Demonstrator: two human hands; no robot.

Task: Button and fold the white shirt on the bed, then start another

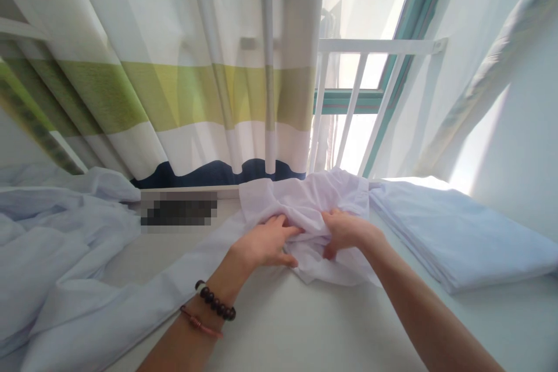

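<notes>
A thin white cloth lies bunched on the pale table in front of me. My left hand, with a bead bracelet on its wrist, pinches a fold of the cloth between thumb and fingers. My right hand grips the same bunch just to the right, fingers curled into the fabric. The two hands sit close together. A long strip of the same white fabric trails away to the lower left.
A stack of folded white cloths lies at the right. More loose white fabric is heaped at the left. A striped curtain and a white window railing stand behind the table.
</notes>
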